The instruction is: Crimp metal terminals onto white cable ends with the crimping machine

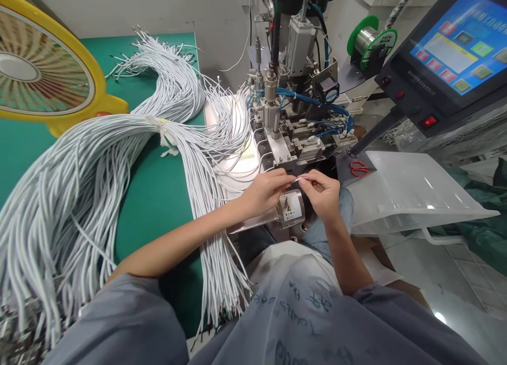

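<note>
Nearest the lens: our grey printed smock [301,312], sleeves pushed up, both forearms reaching forward over the lap.

Left hand [263,192] and right hand [322,193] meet just in front of the small metal soldering machine with blue air hoses [293,117]. Both are pinched shut on one thin white wire end [299,179], fingertips nearly touching each other. The wire sits between the hands, just below the machine's clamp block and above a silver cylinder with a yellow warning label [291,209]. Whether the wire is already seated in the fixture we cannot tell; it looks held in the air, just short of it.

Progress, as a judgement: early to mid. The big tied bundle of white sleeved wires [99,164] on the green bench mat [158,196] is still thick, and more loose white wires [214,138] fan toward the machine. We cannot tell finished pieces from unprocessed ones, so no count of done versus left.

Containers:
- translucent white plastic chute tray [415,196], to the right of the machine: nothing visible inside.
- small red-handled scissors [359,168] lie just beside the tray's upper left corner, on the dark base, not in it.

Also in view: green spool of solder wire [370,40] behind the machine, blue touchscreen panel [463,43] top right, yellow-rimmed fan [39,69] top left.
</note>
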Demonstrator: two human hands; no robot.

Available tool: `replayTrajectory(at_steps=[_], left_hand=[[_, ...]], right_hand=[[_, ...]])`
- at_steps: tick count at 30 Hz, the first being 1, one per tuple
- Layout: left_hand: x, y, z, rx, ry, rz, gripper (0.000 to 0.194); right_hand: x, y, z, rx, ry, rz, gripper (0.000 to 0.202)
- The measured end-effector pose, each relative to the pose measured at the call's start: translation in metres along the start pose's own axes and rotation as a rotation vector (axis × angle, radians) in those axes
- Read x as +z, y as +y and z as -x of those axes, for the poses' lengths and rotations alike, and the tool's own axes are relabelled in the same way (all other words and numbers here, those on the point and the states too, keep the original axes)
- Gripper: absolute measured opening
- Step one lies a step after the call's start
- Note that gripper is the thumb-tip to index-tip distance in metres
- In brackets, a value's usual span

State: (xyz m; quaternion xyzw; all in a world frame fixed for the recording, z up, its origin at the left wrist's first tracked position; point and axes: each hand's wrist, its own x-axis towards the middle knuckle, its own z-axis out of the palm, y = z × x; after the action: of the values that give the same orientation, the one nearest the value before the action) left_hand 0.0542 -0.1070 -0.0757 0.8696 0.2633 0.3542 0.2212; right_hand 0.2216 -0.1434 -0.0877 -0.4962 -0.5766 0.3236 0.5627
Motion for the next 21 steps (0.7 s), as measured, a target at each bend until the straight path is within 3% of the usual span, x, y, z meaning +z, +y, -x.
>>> replayTrajectory(at_steps=[5,10,17,21], left_hand=[[0.002,0.001,-0.001,0.009,0.03,0.027,0.021],[-0.002,0.0,0.0,-0.008,0.015,0.045,0.02],[-0.008,-0.002,-0.003,0.005,-0.093,0.043,0.028],[-0.003,0.004,-0.003,-0.026,0.003,0.083,0.021]], right_hand=[[-0.002,-0.002,0.001,-0.107,0.009,0.174,0.016],[0.0,-0.003,0.002,-0.154,0.023,0.17,0.015],[-0.006,-0.005,-0.003,-0.033,-0.07,0.056,0.018],[0.006,-0.003,0.004,-0.053,0.064,0.107,0.018]])
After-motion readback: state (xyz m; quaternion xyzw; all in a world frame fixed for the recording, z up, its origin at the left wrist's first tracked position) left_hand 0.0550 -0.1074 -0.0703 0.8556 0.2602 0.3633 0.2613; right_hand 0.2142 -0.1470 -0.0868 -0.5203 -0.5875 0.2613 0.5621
